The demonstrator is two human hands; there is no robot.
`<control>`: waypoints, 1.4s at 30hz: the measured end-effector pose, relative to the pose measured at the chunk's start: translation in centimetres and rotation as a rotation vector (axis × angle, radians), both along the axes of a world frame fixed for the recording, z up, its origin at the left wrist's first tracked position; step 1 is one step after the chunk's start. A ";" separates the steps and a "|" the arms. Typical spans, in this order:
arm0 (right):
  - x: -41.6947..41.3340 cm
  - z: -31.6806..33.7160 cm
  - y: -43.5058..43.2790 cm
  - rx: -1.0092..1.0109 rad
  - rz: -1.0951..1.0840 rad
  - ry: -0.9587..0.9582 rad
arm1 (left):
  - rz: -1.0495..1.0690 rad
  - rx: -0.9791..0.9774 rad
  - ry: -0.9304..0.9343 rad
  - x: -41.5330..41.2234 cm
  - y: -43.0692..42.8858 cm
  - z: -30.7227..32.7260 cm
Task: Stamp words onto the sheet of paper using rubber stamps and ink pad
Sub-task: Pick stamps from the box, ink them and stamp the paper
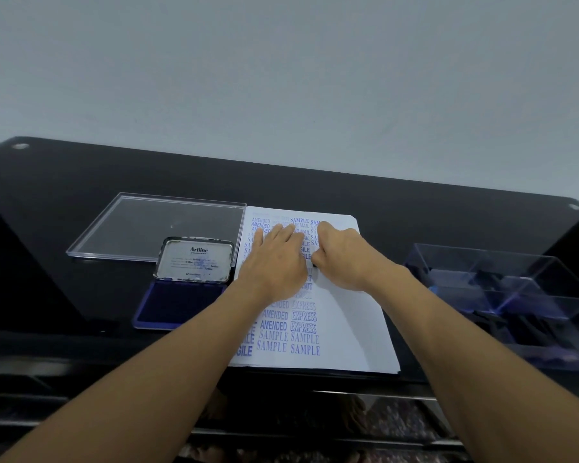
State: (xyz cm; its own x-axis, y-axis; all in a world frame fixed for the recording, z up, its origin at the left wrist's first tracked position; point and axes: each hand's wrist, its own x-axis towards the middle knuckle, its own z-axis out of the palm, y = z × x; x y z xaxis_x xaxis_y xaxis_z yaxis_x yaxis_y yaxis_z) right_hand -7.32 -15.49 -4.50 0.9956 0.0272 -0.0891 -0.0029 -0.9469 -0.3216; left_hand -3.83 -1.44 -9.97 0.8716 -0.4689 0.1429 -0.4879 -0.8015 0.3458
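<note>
Left hand (278, 259) flat, pinning the light, slippy sheet of paper (355, 329); right hand (340, 255) fingers grasping the stiff rubber stamp (314, 264) by its handle.

I see soft, even, cool light with only faint shadows; the sheet of paper (348, 329) reads bright against the glossy black table (81, 182), which carries dim reflections. Wide-angle distortion bows the table's far edge, and the near corners go soft

Tabletop (81, 182): glossy black. Paper sheet (355, 315): matt white. Lid (154, 225) and box (502, 289): clear plastic. Ink pad (178, 305) lid: worn metal.
</note>
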 end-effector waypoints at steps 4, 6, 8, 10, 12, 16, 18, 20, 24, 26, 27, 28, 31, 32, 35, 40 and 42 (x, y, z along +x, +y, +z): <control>0.4 0.6 0.1 -0.010 -0.001 0.033 | -0.001 -0.009 -0.007 -0.1 0.1 -0.1; 0.7 0.7 0.0 -0.016 -0.008 0.043 | -0.003 -0.008 -0.017 0.0 0.1 -0.1; 0.9 0.7 -0.1 -0.017 -0.014 0.043 | -0.002 -0.007 -0.023 0.1 0.0 -0.1; 1.0 0.6 -0.1 -0.011 -0.018 0.038 | -0.001 -0.010 -0.021 0.1 0.0 -0.1; 0.9 0.6 0.0 -0.008 -0.018 0.030 | 0.000 -0.011 -0.017 0.1 0.0 -0.1; 0.6 0.5 0.0 0.008 -0.021 0.019 | -0.001 -0.004 -0.021 0.1 0.0 -0.2; 0.4 0.3 0.1 0.026 -0.027 0.015 | -0.001 -0.002 -0.015 0.1 0.0 -0.2; 0.3 0.2 0.1 0.037 -0.038 0.011 | 0.000 0.000 -0.011 0.2 0.0 -0.2; 0.5 0.4 0.2 0.025 -0.042 0.026 | 0.001 -0.001 -0.009 0.2 0.0 -0.4; 0.6 0.6 0.2 0.018 -0.037 0.033 | 0.000 0.000 -0.009 0.2 0.0 -0.4; 0.7 0.7 0.1 0.015 -0.034 0.034 | 0.000 0.000 -0.013 0.2 0.0 -0.4; 0.8 0.8 0.1 0.013 -0.030 0.037 | 0.000 0.001 -0.017 0.3 0.0 -0.4; 0.9 0.9 0.1 0.017 -0.030 0.040 | -0.002 -0.003 -0.016 0.2 0.0 -0.4; 0.9 0.9 0.1 0.018 -0.032 0.039 | -0.002 -0.003 -0.013 0.2 0.0 -0.4; 0.5 0.8 0.3 0.024 -0.043 0.032 | 0.002 0.001 -0.018 0.3 -0.1 -0.4; -0.1 0.4 0.5 0.042 -0.059 0.016 | 0.000 -0.010 -0.012 0.2 -0.1 -0.3; 0.1 0.5 0.4 0.044 -0.065 0.024 | -0.002 -0.016 -0.012 0.1 -0.1 -0.3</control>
